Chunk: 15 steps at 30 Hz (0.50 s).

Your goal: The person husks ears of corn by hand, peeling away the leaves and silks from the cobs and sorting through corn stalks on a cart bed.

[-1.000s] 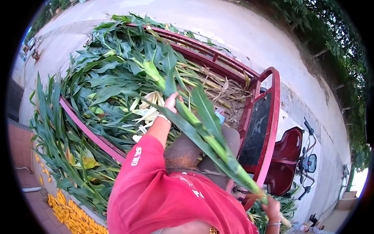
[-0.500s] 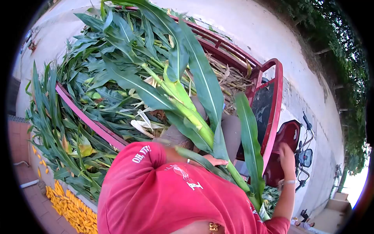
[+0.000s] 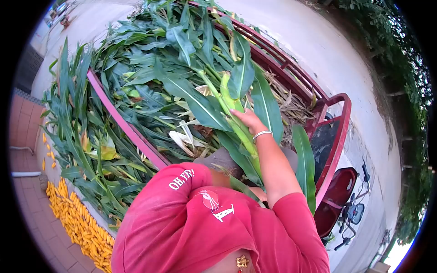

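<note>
A green corn stalk (image 3: 211, 88) with long leaves slants across my lap, an ear in its husk (image 3: 225, 84) beside its stem. My right hand (image 3: 246, 120) is closed around the ear's lower part and the stalk, its bracelet showing at the wrist. Lower down, my left hand (image 3: 258, 193) is wrapped on the stalk near my chest, partly hidden behind my right forearm. The stalk's lower end is out of sight behind the arm. Below the ear lie pale peeled husks (image 3: 182, 141).
Leafy stalks (image 3: 150, 59) fill a red cart bed and spill over its pink side rail (image 3: 123, 123). Yellow cobs (image 3: 79, 223) lie on the ground at lower left. The cart's red seat (image 3: 334, 200) and handlebars (image 3: 353, 211) are at right, beyond the dark front panel (image 3: 323, 141).
The stalk has been drawn in towards my chest. My left hand has shifted down along it. My right hand left the butt end, swung out right, and now grips near the ear.
</note>
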Tool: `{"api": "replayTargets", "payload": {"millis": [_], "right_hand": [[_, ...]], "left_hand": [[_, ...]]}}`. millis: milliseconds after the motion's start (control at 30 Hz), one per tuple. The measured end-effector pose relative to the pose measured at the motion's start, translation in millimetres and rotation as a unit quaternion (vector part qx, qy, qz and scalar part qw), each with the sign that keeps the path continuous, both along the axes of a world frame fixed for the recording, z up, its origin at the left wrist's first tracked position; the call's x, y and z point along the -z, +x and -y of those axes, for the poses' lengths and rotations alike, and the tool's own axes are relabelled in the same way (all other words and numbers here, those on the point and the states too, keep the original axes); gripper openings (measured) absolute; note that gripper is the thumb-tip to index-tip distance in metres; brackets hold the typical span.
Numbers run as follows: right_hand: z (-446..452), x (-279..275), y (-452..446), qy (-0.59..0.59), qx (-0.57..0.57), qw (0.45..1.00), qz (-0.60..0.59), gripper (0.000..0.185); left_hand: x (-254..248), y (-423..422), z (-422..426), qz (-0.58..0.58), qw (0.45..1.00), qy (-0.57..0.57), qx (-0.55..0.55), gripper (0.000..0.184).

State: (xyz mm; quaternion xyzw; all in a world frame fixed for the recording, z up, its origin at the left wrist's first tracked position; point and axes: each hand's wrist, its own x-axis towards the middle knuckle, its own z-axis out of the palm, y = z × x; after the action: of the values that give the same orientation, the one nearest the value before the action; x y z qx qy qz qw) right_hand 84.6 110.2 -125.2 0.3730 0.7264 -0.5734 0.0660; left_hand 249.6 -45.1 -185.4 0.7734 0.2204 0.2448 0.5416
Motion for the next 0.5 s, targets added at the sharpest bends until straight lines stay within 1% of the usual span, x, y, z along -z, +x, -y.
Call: {"api": "replayTargets", "payload": {"millis": [33, 67, 100, 133, 167, 200, 233, 267, 300, 333, 367, 400, 433, 467, 500], "right_hand": [[4.6, 3.5, -0.9, 0.021, -0.002, 1.000, -0.010, 0.073], [5.8, 6.1, -2.8, 0.046, -0.003, 0.999, -0.023, 0.067], [4.9, 9.9, -4.8, 0.073, -0.003, 0.997, -0.036, 0.061], [1.5, 29.8, -2.0, 0.059, 0.013, 0.996, -0.066, 0.050], [6.3, 21.3, 5.1, 0.061, 0.009, 0.996, -0.064, 0.050], [14.8, -0.6, 15.0, 0.095, 0.011, 0.993, -0.071, 0.049], [22.1, -18.2, 26.3, 0.129, 0.015, 0.988, -0.078, 0.047], [26.1, -26.3, 39.7, 0.129, 0.019, 0.988, -0.079, 0.047], [27.9, -32.9, 53.6, 0.136, 0.017, 0.987, -0.086, 0.046], [32.0, -40.0, 66.9, 0.142, 0.014, 0.986, -0.091, 0.045], [40.3, -51.1, 80.4, 0.141, 0.018, 0.986, -0.087, 0.045], [50.1, -63.8, 90.6, 0.144, 0.023, 0.986, -0.086, 0.046], [59.4, -73.1, 100.2, 0.146, 0.026, 0.986, -0.082, 0.048], [68.2, -77.5, 108.8, 0.134, 0.030, 0.987, -0.080, 0.049], [76.8, -82.0, 115.0, 0.124, 0.037, 0.989, -0.078, 0.049]], "left_hand": [[4.7, -2.2, 3.4, -0.001, 1.000, -0.003, -0.007, 0.082], [9.4, -7.4, 4.3, 0.023, 0.998, -0.046, 0.021, 0.076], [-3.2, -20.4, 3.6, 0.047, 0.994, -0.087, 0.049, 0.072], [-20.2, -34.5, 4.9, 0.067, 0.986, -0.143, 0.053, 0.071], [-37.1, -48.6, 6.1, 0.087, 0.975, -0.198, 0.055, 0.071], [-84.4, -91.4, 16.6, -0.016, 0.943, -0.332, 0.019, 0.070], [-110.7, -120.9, 19.2, -0.063, 0.950, -0.307, 0.000, 0.067], [-123.0, -141.2, 25.2, -0.113, 0.953, -0.281, -0.017, 0.065], [-62.8, -151.1, 29.0, -0.089, 0.978, -0.186, -0.026, 0.057], [-110.6, -190.8, 40.6, 0.021, 0.936, -0.340, -0.085, 0.041], [-133.9, -221.0, 43.4, 0.057, 0.916, -0.367, -0.150, 0.030], [-139.6, -246.4, 41.6, 0.095, 0.908, -0.309, -0.266, 0.027], [-145.3, -271.7, 39.9, 0.117, 0.887, -0.238, -0.378, 0.025], [-153.8, -286.3, 32.0, 0.147, 0.801, -0.237, -0.530, 0.025], [-147.5, -301.3, 19.2, 0.180, 0.752, -0.176, -0.610, 0.030]]}}
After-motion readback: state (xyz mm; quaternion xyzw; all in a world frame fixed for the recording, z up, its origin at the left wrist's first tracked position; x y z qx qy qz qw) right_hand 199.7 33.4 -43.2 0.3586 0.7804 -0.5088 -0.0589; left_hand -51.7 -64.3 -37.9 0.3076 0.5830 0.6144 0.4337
